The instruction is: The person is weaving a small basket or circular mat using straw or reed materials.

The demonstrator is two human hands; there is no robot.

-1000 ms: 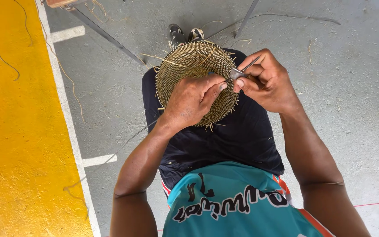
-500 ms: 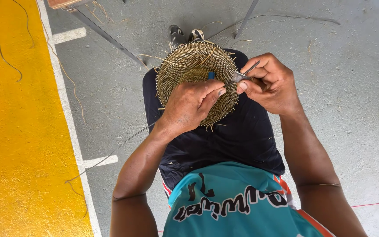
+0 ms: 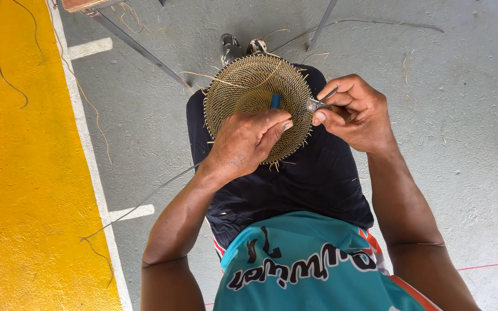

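A round woven straw disc (image 3: 248, 92) rests on my lap, over dark shorts. My left hand (image 3: 248, 141) lies on its near edge, gripping it with fingers curled and thumb pressed toward the right rim. My right hand (image 3: 357, 112) is at the disc's right rim, pinching a small metal tool (image 3: 318, 103) whose tip touches the weave. A blue piece (image 3: 275, 101) shows on the disc just above my left fingers. A long thin strand (image 3: 145, 201) trails from under my left wrist down to the floor on the left.
Grey concrete floor (image 3: 462, 144) surrounds me, with a yellow painted band (image 3: 24, 173) and a white line on the left. Metal legs (image 3: 139, 49) of a piece of furniture cross the top. Loose straw strands lie on the floor. My shoes (image 3: 240, 47) show beyond the disc.
My left hand slid slightly lower on the disc, uncovering the blue piece. My right hand stays at the right rim with the tool, shifted a little.
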